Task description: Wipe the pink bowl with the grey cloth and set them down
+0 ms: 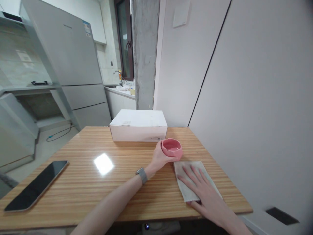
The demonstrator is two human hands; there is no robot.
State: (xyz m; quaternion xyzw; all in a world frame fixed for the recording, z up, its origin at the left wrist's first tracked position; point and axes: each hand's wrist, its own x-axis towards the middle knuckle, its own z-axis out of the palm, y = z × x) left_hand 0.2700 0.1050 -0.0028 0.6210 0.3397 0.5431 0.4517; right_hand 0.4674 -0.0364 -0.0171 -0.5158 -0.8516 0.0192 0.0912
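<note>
My left hand (160, 156), with a watch (141, 175) on its wrist, grips the near left side of a pink faceted bowl (172, 153) that looks like an ashtray. Notches show in its rim, and nothing is visible inside. Whether its base touches the table cannot be made out. Just nearer to me, my right hand (201, 187) lies flat with fingers spread on a folded pale grey cloth (182, 192). The cloth rests on the right part of the table, and its middle is hidden under that hand.
A white box (138, 132) stands at the far edge of the wood-grain table (80, 195). At the left lies a black phone (36, 187). A white wall (244, 98) runs along the table's right side. Behind on the left is a grey fridge (66, 49).
</note>
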